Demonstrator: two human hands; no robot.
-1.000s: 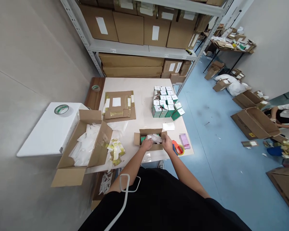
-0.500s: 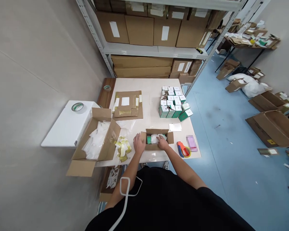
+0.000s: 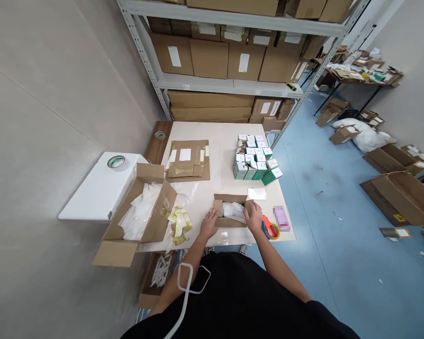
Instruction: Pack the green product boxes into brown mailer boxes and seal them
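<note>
A small open cardboard box (image 3: 231, 197) stands at the table's near edge, with white padding (image 3: 233, 211) inside that hides most of what is under it. My left hand (image 3: 208, 224) grips the box's left end, fingers curled at the flap. At the opposite end, my right hand (image 3: 253, 217) holds the right flap, its thumb near the padding. Close to the right hand lie orange-handled scissors (image 3: 269, 227) with rolls of coloured tape. A white sheet (image 3: 256, 194) is just behind the box's right side.
Green-and-white cartons (image 3: 250, 160) stand in rows at the table's right. Flattened cardboard (image 3: 187, 160) lies behind on the left. A large box (image 3: 169, 197) of white padding and crumpled yellow tape (image 3: 179, 223) are to the left. Shelving (image 3: 212, 84) rises behind.
My right hand has moved from the padding inside the box to its right flap. My left hand has shifted slightly down at the left end. White padding now covers the green item seen before.
</note>
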